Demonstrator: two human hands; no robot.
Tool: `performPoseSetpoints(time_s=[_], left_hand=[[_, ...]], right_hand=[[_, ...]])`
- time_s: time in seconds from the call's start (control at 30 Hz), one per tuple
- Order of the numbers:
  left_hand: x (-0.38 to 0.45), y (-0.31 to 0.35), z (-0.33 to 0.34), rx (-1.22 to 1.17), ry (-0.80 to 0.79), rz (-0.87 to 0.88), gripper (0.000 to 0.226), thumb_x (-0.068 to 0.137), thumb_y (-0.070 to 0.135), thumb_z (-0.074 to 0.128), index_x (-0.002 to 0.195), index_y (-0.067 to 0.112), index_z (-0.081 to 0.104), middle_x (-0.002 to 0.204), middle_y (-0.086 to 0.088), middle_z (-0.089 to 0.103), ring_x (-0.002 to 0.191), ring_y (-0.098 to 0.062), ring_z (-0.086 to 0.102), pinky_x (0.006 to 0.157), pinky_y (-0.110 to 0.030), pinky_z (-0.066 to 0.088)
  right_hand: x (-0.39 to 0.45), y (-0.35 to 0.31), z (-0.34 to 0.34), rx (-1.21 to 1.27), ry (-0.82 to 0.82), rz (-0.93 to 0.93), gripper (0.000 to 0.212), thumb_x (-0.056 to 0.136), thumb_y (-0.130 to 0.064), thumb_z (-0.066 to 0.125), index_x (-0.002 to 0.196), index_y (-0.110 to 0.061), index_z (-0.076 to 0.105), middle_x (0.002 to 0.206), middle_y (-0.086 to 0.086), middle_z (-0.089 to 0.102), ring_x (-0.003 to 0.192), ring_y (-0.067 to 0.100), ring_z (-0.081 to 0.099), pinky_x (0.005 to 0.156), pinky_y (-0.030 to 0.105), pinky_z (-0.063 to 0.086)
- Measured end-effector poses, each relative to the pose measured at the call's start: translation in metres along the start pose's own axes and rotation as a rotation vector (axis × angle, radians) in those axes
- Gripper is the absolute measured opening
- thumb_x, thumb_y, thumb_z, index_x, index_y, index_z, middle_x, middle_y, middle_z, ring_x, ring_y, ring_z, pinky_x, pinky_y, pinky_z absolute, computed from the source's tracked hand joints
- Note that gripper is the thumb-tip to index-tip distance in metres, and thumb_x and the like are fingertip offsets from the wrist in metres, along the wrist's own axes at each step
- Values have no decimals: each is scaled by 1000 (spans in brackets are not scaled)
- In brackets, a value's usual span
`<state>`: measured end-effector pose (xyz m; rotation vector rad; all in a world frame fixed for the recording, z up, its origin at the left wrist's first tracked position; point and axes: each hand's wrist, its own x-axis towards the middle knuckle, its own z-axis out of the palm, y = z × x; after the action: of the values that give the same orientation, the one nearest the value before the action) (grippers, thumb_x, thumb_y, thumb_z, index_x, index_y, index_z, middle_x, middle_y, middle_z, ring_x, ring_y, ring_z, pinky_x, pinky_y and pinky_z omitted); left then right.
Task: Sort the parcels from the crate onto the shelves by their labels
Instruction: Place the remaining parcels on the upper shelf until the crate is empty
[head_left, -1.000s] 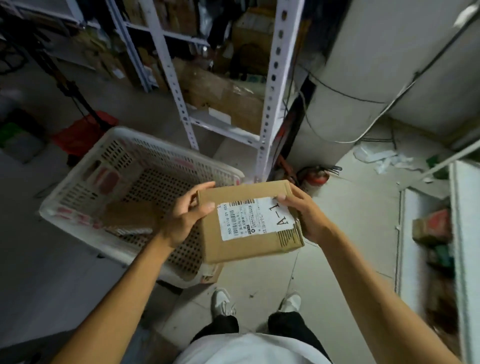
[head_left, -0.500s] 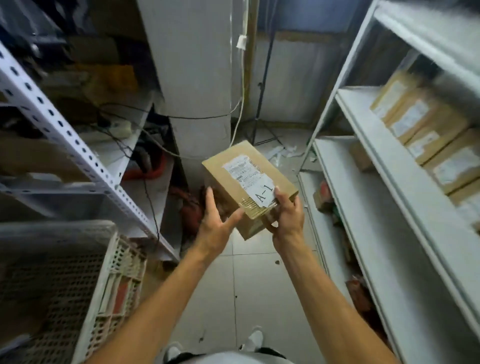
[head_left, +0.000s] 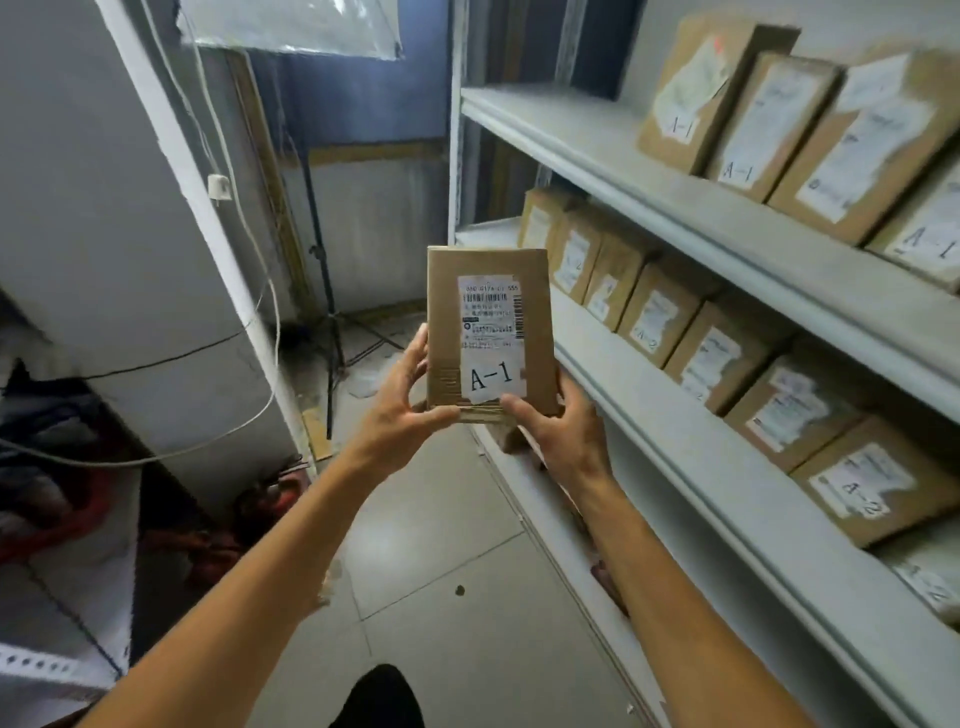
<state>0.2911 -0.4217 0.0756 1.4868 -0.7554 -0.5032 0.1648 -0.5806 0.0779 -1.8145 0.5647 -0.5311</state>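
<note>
1. This is a parcel storeroom or small stockroom.
2. White metal shelves (head_left: 727, 223) run along the right side, lined with rows of brown cardboard boxes (head_left: 810, 124).
3. The boxes carry shipping labels (head_left: 857, 483) with barcodes and codes such as A-1 and A-2.
4. A bare tiled floor (head_left: 447, 561), loose cables (head_left: 260, 332) and a plain pillar (head_left: 104, 234) give it a back-room look.

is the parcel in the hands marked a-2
No, the parcel held by the left hand and right hand reads A-1.
</note>
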Motion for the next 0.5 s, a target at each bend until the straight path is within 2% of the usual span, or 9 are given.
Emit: performPoseSetpoints(time_s=[0.07, 0.13, 0.2, 0.3, 0.4, 0.47, 0.5], left_hand=[[26, 11, -5, 21, -55, 23, 109, 68, 38, 86, 154, 36, 20, 154, 6, 36, 139, -5, 37, 99, -26, 50], [56, 22, -10, -3, -112, 60, 110, 66, 36, 86, 154, 38, 21, 155, 8, 38, 144, -11, 34, 109, -40, 44], [89, 34, -16, -14, -153, 113, 108, 68, 32, 86, 154, 39, 21, 155, 6, 40, 144, -16, 36, 111, -49, 41], [141, 52, -24, 19, -192, 179, 101, 76, 21, 79, 156, 38, 18, 154, 6, 40, 140, -13, 40, 108, -41, 44], [195, 68, -34, 34, -234, 261, 102, 75, 21, 78, 156, 37, 18, 155, 4, 38, 144, -17, 36, 104, -29, 47], [234, 79, -43, 46, -253, 303, 102, 74, 20, 78, 156, 36, 19, 156, 2, 39, 145, -20, 34, 95, -17, 49], [251, 86, -47, 45, -274, 323, 102, 74, 21, 78, 156, 36, 19, 156, 2, 39, 145, -20, 34, 95, -20, 50]], right_hand=[[19, -14, -10, -74, 30, -50, 62, 84, -42, 76, 139, -33, 49, 124, -16, 64, 101, 6, 62, 88, 22, 54], [40, -30, -18, -122, 63, -84, 67, 85, -40, 76, 143, -33, 43, 124, -19, 59, 101, 5, 56, 82, 12, 46], [65, -47, -24, -144, 108, -118, 68, 85, -39, 76, 144, -34, 41, 124, -19, 57, 102, 4, 55, 83, 14, 45], [104, -68, -28, -164, 178, -171, 62, 85, -38, 77, 138, -33, 47, 125, -16, 63, 101, 3, 59, 87, 16, 51], [145, -87, -29, -171, 261, -206, 56, 85, -34, 77, 134, -30, 51, 118, -18, 63, 95, -4, 59, 87, 13, 50], [174, -101, -28, -177, 319, -232, 54, 85, -33, 77, 130, -37, 49, 117, -21, 61, 96, -5, 59, 87, 12, 51], [188, -107, -28, -173, 343, -241, 54, 85, -32, 78, 128, -41, 47, 117, -20, 61, 97, -4, 60, 89, 15, 53]])
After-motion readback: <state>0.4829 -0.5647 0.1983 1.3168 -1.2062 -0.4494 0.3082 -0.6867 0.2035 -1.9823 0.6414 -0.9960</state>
